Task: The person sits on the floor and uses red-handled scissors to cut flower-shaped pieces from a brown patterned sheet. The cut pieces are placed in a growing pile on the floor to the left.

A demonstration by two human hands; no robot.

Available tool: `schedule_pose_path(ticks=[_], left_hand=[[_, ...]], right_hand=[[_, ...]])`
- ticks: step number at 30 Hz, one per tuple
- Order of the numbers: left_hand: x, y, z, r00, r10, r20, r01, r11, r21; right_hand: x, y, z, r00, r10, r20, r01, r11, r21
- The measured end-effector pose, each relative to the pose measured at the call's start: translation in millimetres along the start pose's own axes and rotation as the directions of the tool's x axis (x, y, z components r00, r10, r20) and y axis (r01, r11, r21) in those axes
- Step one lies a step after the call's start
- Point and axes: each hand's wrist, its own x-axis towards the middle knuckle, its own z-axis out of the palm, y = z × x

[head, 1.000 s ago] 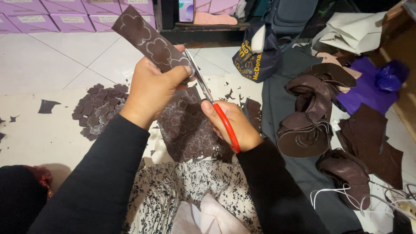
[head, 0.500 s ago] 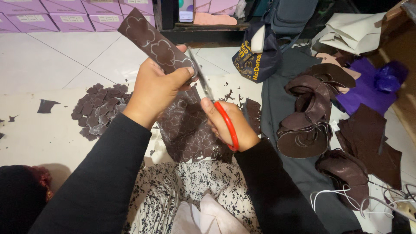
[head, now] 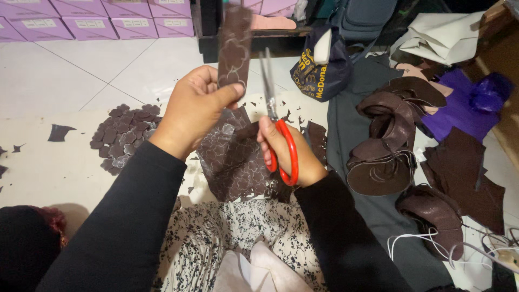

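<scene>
1. A person's left hand [head: 197, 105] holds up a long strip of dark brown faux leather [head: 234, 46], its grip clamped on the strip's lower end with thumb over fingers, so the strip stands nearly upright above the lap.
2. The right hand [head: 286, 154] has its grip closed through the red handles of a pair of scissors [head: 275, 121], whose blades point upward just beside the strip, slightly parted and not touching it.
3. The strip looks thin, light and limp, embossed with a scalloped outline; it likely flops if held far from the cut, so a hold close to the cutting line suits it best.
4. Beneath the hands a larger sheet of the same embossed material [head: 238, 162] drapes over a patterned skirt [head: 238, 232].
5. On the tiled floor, a pile of small cut brown pieces [head: 121, 135] lies to the left, well apart from the scissors.
6. To the right lie brown shoe uppers [head: 386, 146], purple fabric [head: 459, 108] and a dark blue bag [head: 319, 67]; pale purple boxes [head: 97, 24] line the back. Nothing crowds the blades.
</scene>
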Motion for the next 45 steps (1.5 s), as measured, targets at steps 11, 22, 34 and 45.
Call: schedule_pose_path(ticks=[11,22,34,45], left_hand=[[-4.3,4.4,8.7,0.980,-0.138,-0.142,0.146,0.988,0.045],[-7.0,1.2,17.9,0.981,-0.063,-0.185,0.062,0.998,-0.015],[-8.7,-2.1,23.7,0.980,-0.005,-0.200,-0.012,0.996,-0.085],[-9.0,3.8,20.0,0.982,-0.022,-0.186,0.005,0.996,-0.089]], right_hand=[[-5.4,-4.4,11.6,0.999,-0.004,0.045,0.015,0.966,-0.256],[-2.2,1.2,12.5,0.996,-0.069,0.049,0.079,0.965,-0.249],[-1.9,3.8,19.2,0.996,-0.088,-0.019,0.085,0.989,-0.119],[-4.7,2.4,10.9,0.989,-0.112,0.102,0.117,0.992,-0.043]])
